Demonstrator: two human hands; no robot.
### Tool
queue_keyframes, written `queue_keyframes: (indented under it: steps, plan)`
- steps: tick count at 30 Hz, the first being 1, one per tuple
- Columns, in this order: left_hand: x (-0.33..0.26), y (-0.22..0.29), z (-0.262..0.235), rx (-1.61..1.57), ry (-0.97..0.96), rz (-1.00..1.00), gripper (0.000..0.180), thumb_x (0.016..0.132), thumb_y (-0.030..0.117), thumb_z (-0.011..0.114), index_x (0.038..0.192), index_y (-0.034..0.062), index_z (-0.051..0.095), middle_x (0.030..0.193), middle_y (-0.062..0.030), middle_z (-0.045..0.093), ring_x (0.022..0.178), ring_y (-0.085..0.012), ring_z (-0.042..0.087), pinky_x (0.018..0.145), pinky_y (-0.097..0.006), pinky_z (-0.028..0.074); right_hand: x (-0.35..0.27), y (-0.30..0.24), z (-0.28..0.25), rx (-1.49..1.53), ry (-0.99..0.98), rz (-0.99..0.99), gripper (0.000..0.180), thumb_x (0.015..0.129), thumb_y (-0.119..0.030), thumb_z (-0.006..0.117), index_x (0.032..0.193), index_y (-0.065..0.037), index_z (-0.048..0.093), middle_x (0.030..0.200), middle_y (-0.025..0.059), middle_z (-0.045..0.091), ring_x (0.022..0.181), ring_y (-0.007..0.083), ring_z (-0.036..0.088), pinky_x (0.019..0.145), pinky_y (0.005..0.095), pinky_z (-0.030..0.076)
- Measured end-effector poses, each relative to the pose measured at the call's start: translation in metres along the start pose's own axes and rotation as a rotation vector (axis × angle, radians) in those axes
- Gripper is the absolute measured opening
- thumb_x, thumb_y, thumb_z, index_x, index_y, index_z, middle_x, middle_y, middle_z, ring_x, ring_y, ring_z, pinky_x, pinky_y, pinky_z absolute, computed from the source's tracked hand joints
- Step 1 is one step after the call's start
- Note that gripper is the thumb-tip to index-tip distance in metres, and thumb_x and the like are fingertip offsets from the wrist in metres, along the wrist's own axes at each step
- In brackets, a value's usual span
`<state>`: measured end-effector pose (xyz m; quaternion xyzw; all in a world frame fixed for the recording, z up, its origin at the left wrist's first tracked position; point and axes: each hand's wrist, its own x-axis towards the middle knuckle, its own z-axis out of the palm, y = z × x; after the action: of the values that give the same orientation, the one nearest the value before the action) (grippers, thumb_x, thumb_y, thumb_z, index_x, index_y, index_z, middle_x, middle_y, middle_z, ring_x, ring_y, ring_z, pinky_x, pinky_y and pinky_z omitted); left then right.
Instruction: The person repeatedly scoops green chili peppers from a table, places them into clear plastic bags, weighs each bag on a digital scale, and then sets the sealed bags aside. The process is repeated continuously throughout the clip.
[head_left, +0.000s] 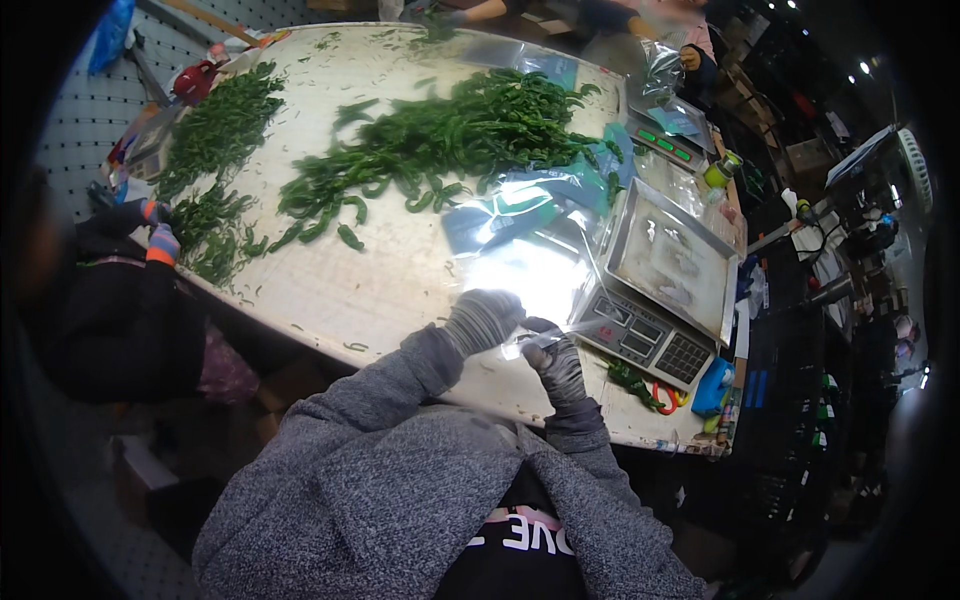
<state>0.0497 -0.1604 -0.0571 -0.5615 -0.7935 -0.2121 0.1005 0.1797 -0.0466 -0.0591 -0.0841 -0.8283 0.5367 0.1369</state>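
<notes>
Both my hands wear grey striped knit gloves and are close together at the table's near edge. My left hand is closed on the near edge of a clear plastic bag, which shines brightly under the light. Just to its right, my right hand pinches the same bag with curled fingers. Glare hides the bag's exact outline, and I cannot make out anything inside it. Beyond it lie more clear and bluish bags. A big heap of green peppers spreads over the middle of the table.
A digital scale with a metal pan stands right of my hands. Red-handled scissors and a few peppers lie before it. Another scale is farther back. At left, a co-worker's gloved hands touch another pepper pile.
</notes>
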Motion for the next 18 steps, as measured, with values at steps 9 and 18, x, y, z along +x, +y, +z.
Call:
queue_keyframes:
  steps: [9, 18]
  plan:
    - [-0.009, -0.04, 0.018, 0.006, -0.112, -0.367, 0.013, 0.076, 0.014, 0.052, 0.07, 0.003, 0.058, 0.063, -0.0137, 0.056, 0.06, -0.0273, 0.057, 0.057, -0.035, 0.046, -0.02, 0.059, -0.007, 0.452, 0.291, 0.318, 0.026, 0.085, -0.022, 0.05, 0.074, -0.001, 0.061, 0.066, 0.0031, 0.06, 0.062, 0.0089, 0.051, 0.065, 0.0253, 0.042]
    - [0.047, -0.07, -0.051, -0.568, -0.003, -0.733, 0.028, 0.076, 0.023, 0.059, 0.093, 0.0016, 0.056, 0.081, -0.015, 0.06, 0.073, -0.0242, 0.058, 0.068, -0.032, 0.046, -0.055, 0.136, 0.006, -0.287, -0.133, 0.349, 0.028, 0.084, -0.031, 0.043, 0.09, -0.007, 0.057, 0.081, 0.0184, 0.058, 0.072, 0.032, 0.056, 0.067, 0.0375, 0.044]
